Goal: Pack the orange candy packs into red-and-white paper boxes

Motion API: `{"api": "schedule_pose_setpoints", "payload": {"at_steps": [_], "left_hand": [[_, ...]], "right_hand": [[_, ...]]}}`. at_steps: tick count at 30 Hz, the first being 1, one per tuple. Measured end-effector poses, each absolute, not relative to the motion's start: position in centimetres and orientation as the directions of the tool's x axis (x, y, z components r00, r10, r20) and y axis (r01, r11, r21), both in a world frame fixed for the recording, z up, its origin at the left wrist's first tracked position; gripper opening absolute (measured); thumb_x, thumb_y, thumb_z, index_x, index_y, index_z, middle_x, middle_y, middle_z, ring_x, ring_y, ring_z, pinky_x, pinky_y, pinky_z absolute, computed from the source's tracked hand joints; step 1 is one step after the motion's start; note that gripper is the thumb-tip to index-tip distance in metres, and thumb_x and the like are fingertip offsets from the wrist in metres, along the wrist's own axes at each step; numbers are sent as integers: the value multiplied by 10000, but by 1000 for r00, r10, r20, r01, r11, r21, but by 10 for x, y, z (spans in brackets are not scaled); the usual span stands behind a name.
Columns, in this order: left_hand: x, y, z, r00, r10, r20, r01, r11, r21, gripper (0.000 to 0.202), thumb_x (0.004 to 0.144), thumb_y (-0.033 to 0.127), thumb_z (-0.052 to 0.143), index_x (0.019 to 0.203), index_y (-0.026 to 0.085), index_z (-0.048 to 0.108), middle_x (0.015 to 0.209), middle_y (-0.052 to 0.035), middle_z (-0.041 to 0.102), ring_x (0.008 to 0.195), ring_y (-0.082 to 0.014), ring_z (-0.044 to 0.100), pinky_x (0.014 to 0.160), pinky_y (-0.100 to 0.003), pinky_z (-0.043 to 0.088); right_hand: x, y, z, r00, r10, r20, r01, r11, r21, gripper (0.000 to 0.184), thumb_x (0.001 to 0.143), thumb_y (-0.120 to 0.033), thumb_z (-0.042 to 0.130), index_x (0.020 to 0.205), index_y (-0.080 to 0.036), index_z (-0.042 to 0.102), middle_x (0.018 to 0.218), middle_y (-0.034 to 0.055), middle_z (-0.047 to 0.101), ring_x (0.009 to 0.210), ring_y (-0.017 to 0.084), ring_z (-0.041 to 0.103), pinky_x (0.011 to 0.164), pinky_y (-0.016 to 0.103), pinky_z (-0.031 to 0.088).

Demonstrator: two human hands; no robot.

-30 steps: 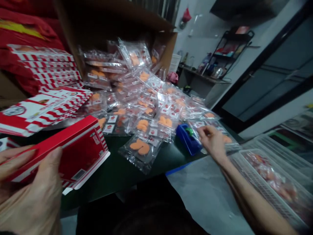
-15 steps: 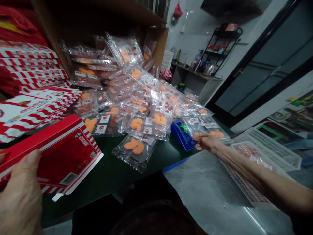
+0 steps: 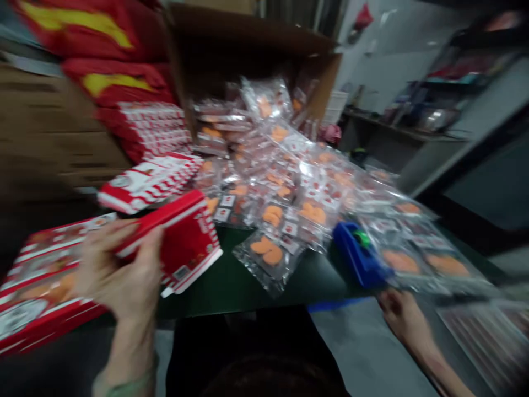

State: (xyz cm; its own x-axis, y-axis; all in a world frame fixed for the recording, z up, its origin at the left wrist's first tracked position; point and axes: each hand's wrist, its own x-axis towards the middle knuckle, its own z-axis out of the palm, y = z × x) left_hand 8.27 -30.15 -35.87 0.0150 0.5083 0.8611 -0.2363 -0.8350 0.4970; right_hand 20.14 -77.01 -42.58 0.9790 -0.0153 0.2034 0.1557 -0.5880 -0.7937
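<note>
My left hand (image 3: 128, 264) grips a red and white striped cardboard box (image 3: 184, 242), thumb on one face and fingers over the top edge. The box is tilted above the dark green table, and a small white flap sticks out at its lower corner. My right hand (image 3: 399, 311) is at the table's front edge, just below a blue tape dispenser (image 3: 359, 256) with a green roll. Its fingers are curled together; whatever is between them is too blurred to make out. Clear packets (image 3: 268, 253) with orange shapes inside lie between the box and the dispenser.
A large open carton (image 3: 248, 25) at the back spills a heap of packets over the table. Striped boxes (image 3: 151, 182) are stacked at the left, near red bags (image 3: 113, 82). Another striped box (image 3: 49, 275) lies at the left front. A pale crate (image 3: 487, 342) stands at the right.
The view has swung left, bringing more boxes and the red bags into sight. My right hand has drawn back from the tape dispenser toward me. My left hand still holds the box.
</note>
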Motion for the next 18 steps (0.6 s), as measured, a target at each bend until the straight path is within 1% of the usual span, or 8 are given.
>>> {"api": "schedule_pose_setpoints", "payload": {"at_steps": [1,2,5,8,10,11,15,18], "left_hand": [[81,-310,-352,-48,437,898,-175,-889,424,410,492,125,863,824,190,633,845,18,639,830,-189,613,888,-414,482],[80,-318,-346,-45,426,904,-141,-898,416,352,555,116,830,846,179,642,865,-3,650,838,-191,628,858,-397,499],[82,-339,-334,8,415,910,-87,-906,414,266,667,94,757,889,172,633,931,-30,653,850,-161,639,796,-327,518],[81,-351,-331,36,415,909,-118,-901,417,233,704,84,730,890,167,617,947,-36,644,854,-142,638,774,-292,523],[78,-356,-331,47,422,905,-142,-894,425,213,722,88,720,888,166,612,943,-37,642,852,-136,638,758,-281,528],[78,-357,-332,50,427,903,-147,-891,429,205,728,90,716,888,167,613,941,-37,641,847,-133,637,750,-276,531],[76,-361,-331,59,452,890,-156,-876,455,176,753,93,696,896,173,632,944,-39,647,850,-132,643,747,-274,543],[76,-364,-329,63,443,894,-174,-877,447,144,764,95,686,871,181,644,926,-31,655,833,-127,651,722,-254,548]], "right_hand": [[200,-763,-421,978,35,204,185,-588,-787,274,526,-444,706,436,-236,553,452,19,438,415,154,410,388,302,374],[198,-751,-412,977,133,167,213,-585,-782,255,551,-452,701,461,-249,577,466,28,471,422,165,440,396,300,386],[185,-682,-362,864,503,-14,258,-466,-846,230,709,-474,640,653,-252,625,543,11,512,483,152,486,439,261,426],[161,-577,-298,694,712,107,252,-101,-962,286,851,-427,544,664,-211,558,601,-8,499,561,106,467,522,218,406],[149,-511,-271,645,745,167,58,170,-984,277,834,-445,561,706,-199,559,576,-29,478,507,84,435,474,206,364],[146,-484,-265,628,767,129,-54,209,-976,292,796,-441,601,669,-187,536,547,-39,463,474,73,411,444,200,340],[147,-434,-275,635,763,-121,-294,94,-951,375,702,-431,682,543,-172,461,402,-85,368,333,40,316,357,186,253],[150,-434,-285,579,760,-297,-458,2,-889,357,744,-420,640,558,-179,453,364,-103,317,303,51,323,338,186,285]]}}
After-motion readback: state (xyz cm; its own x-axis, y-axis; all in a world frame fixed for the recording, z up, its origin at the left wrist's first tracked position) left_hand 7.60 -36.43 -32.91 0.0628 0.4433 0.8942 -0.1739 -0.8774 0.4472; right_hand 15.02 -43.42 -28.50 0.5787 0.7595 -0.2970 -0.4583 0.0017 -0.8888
